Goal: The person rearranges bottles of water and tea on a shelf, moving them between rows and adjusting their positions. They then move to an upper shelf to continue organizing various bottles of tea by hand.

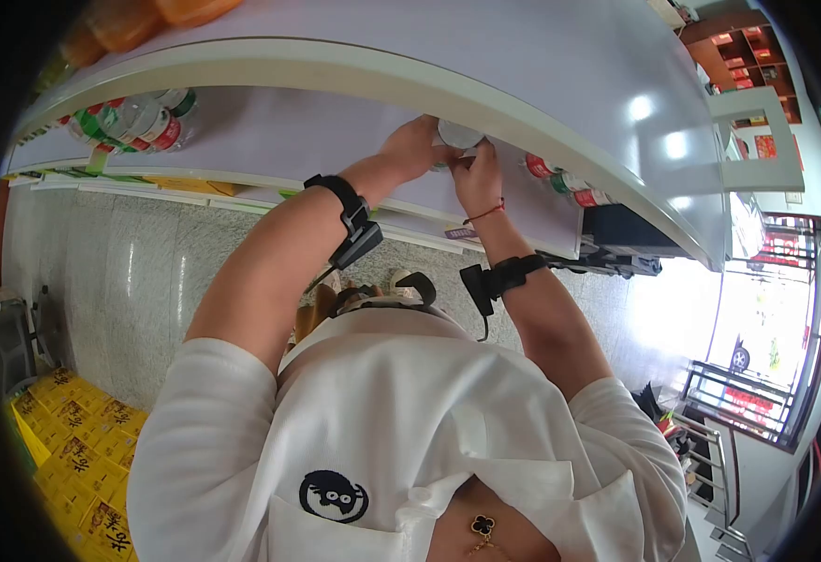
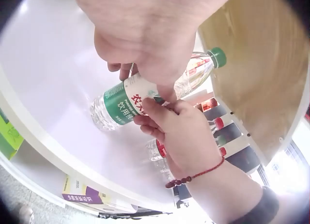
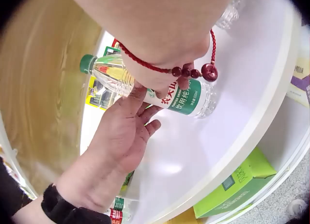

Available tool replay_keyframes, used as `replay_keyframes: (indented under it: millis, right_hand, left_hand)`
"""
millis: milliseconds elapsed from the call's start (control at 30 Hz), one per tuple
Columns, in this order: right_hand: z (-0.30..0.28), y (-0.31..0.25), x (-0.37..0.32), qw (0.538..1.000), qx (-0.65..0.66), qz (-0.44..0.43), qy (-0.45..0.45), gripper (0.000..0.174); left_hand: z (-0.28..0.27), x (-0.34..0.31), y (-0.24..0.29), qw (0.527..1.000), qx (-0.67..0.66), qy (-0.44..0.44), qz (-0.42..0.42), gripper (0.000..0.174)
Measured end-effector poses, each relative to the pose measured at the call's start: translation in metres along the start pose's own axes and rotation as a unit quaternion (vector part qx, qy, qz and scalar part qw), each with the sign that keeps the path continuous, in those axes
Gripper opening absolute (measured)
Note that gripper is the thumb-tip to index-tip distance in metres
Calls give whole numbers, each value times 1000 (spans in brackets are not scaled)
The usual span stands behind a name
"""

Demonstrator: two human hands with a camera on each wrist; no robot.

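Note:
A clear bottle (image 2: pixel 112 108) with a green cap and a green-and-white label is between both hands; its base faces the white shelf, and whether it touches is unclear. The left hand (image 1: pixel 412 150) grips it, thumb on the label side and fingers curled behind. From the other side, the right hand (image 1: pixel 478 180), wearing a red beaded bracelet (image 3: pixel 209 72), pinches at the label with thumb and fingers. In the right wrist view the left hand (image 3: pixel 121 132) lies below the bottle (image 3: pixel 201 100). The two hands' fingertips nearly meet on the label. Fingers partly cover the lettering.
Bottles with red and green labels (image 1: pixel 153 126) stand at the shelf's left, others (image 1: pixel 570 184) at its right. The upper shelf's pale edge (image 1: pixel 373 75) overhangs the hands. A green box (image 3: pixel 235 185) and a purple-and-white box (image 2: pixel 82 192) sit lower down. Yellow cartons (image 1: pixel 78 450) are at lower left.

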State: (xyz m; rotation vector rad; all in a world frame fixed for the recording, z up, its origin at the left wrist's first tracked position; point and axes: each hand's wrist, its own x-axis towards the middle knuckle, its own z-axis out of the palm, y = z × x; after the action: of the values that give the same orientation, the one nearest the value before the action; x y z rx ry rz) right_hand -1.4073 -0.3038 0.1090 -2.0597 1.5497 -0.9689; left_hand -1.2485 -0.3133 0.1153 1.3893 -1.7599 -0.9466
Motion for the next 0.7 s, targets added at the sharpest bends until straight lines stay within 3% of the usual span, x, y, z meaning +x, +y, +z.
replay_keyframes:
  millis: [67,133,267,333,433,533,700]
  right_hand:
    - [-18,6,3,999,41,26,-15,41]
    - [-33,15,3,999,23,23,-4,27]
    - [-52,37,3,999,-7,36,29,16]
    - [-53,68,7,983,-119,-133,55,30]
    - [-56,88,11,996,-60,-69,13,23]
    - [-57,98,12,987,-99,-117,57,21]
    - [-66,114,5,988,-48,-144,27,22]
  left_hand:
    - [19,13,0,1000,-3,-17,3,59]
    - [36,22,5,999,-33,-38,19,48]
    - [57,33,26,994,-65,-24,80,36]
    - [54,31,52,998,-6,-21,57,30]
    - [47,34,82,997,44,-55,41,26]
    - [54,38,88,988,142,-38,42,26]
    - [71,38,77,997,55,1,61,29]
